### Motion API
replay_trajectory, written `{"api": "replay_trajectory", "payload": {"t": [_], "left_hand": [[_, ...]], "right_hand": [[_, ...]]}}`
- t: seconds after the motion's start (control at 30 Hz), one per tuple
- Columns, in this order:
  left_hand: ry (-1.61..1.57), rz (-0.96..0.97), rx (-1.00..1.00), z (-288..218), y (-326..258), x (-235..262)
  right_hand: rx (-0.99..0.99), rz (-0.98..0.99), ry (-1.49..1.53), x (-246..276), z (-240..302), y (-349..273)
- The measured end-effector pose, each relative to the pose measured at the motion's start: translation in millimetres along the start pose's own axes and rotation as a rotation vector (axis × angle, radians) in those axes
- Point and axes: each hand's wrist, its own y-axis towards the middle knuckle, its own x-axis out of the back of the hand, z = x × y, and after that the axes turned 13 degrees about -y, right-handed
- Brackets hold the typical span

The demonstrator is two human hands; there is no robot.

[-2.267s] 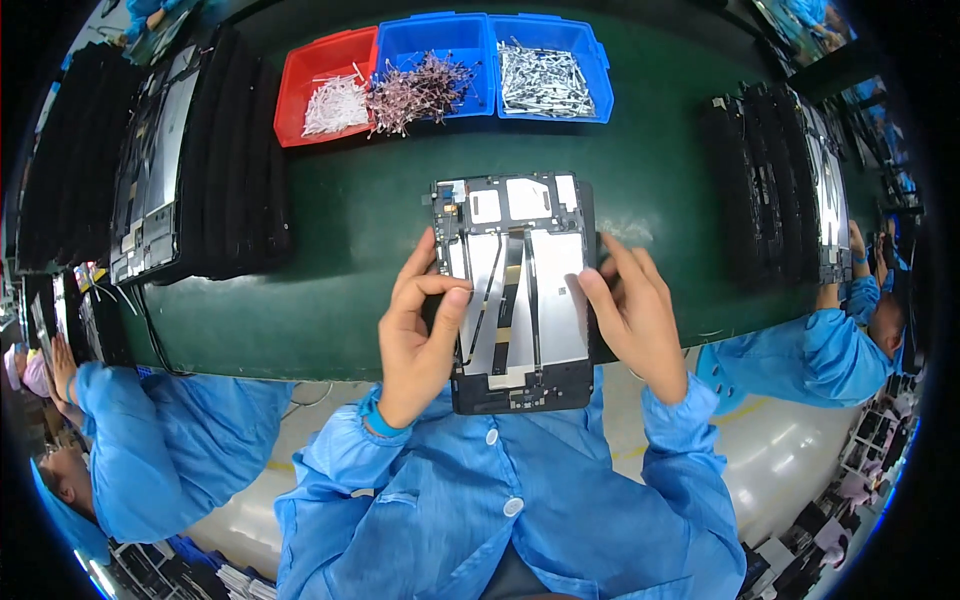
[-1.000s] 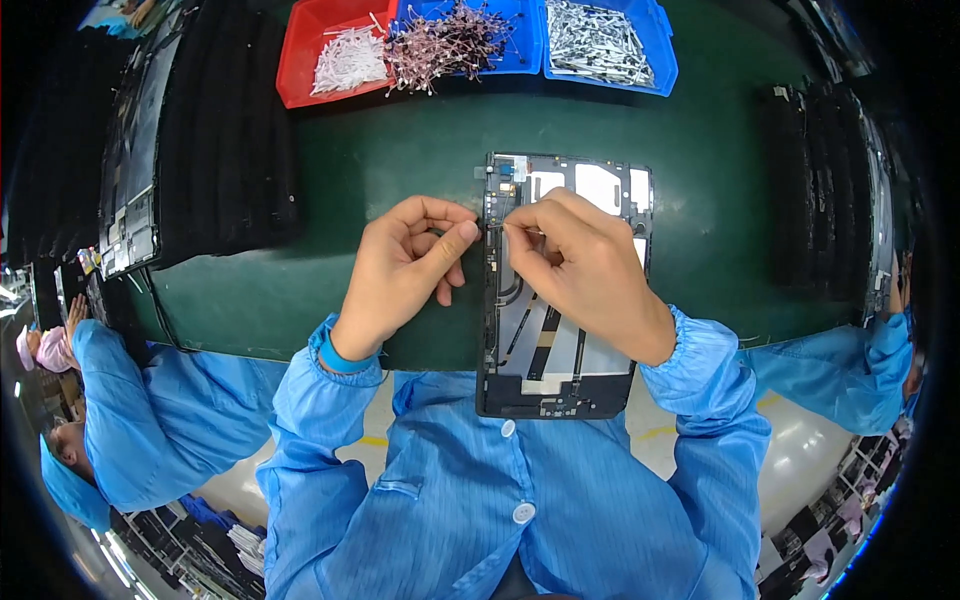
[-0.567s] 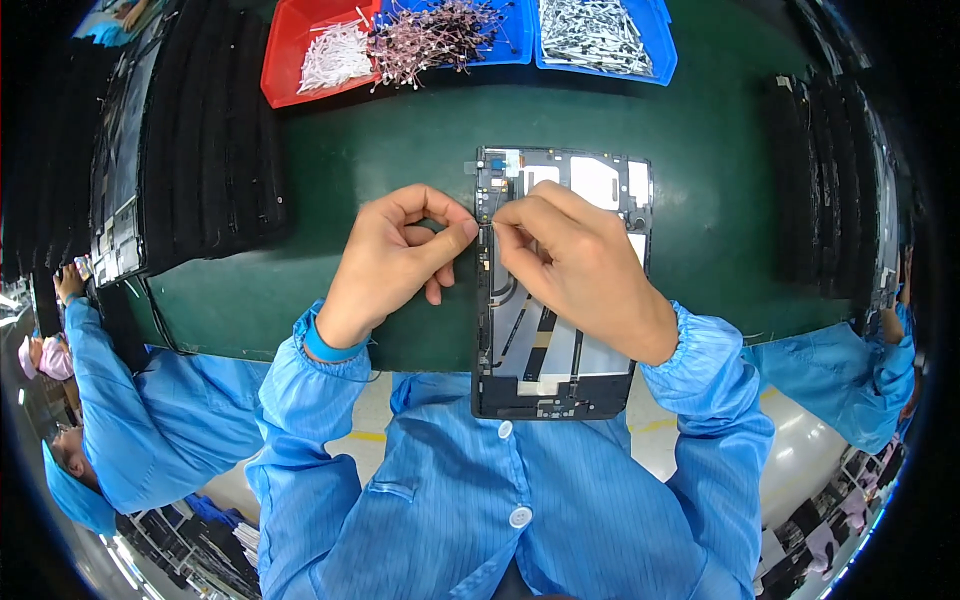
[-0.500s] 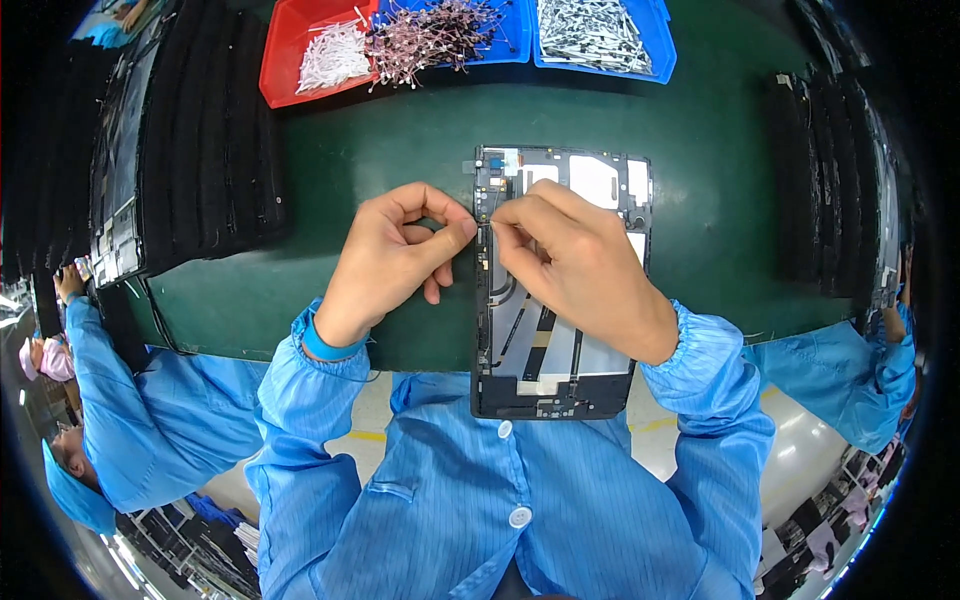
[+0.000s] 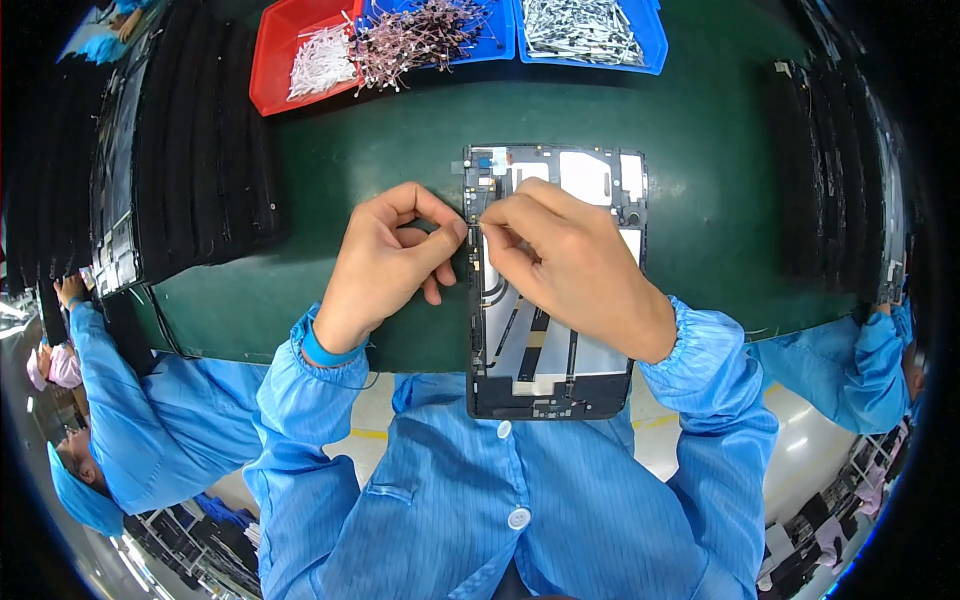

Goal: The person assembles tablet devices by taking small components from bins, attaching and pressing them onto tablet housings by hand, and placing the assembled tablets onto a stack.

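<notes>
An opened tablet body [image 5: 595, 397] with a black frame, white panels and dark ribbon cables lies in front of me, its near end past the table edge. My left hand [image 5: 390, 250], with a blue band at the wrist, has thumb and forefinger pinched together at the tablet's left edge. Reaching over the tablet from the right, my right hand [image 5: 580, 265] is pinched close to the same spot, and it covers part of the inside. Whatever sits between the fingertips of either hand is too small to make out.
Across the green table [image 5: 700, 200] stand a red bin [image 5: 268, 70] with white pieces, a blue bin with thin pinkish wired parts, and another blue bin [image 5: 655, 45] with silvery pieces. Dark stacks [image 5: 210, 150] rise at left and right [image 5: 820, 180]. Co-workers in blue [image 5: 180, 410] sit either side.
The tablet's far end and the bins sit slightly further left in the picture. Both hands keep their pinch at the tablet's left edge, with only a tiny shift.
</notes>
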Motion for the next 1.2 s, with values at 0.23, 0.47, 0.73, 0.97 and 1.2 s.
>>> {"api": "replay_trajectory", "payload": {"t": [0.23, 0.47, 0.73, 0.97, 1.2], "left_hand": [[-0.013, -0.023, -0.026, 5.0, 1.0, 0.2], [-0.006, -0.013, -0.054, 2.4, 1.6, -2.9], [0.084, 0.079, -0.011, -8.8, 9.2, -0.3], [0.110, 0.096, -0.009, -2.6, 13.5, 1.2], [0.055, 0.083, -0.103, 2.5, 7.3, 6.8]], "right_hand": [[0.004, 0.008, -0.026, -0.7, 0.0, -0.5], [-0.112, -0.022, 0.014, 5.8, 3.3, -0.9], [-0.101, 0.068, -0.095, 21.5, 7.8, 15.4], [-0.196, -0.041, -0.240, 64.8, -45.6, 85.1], [-0.001, 0.075, -0.773, 72.8, -81.0, 119.9]]}}
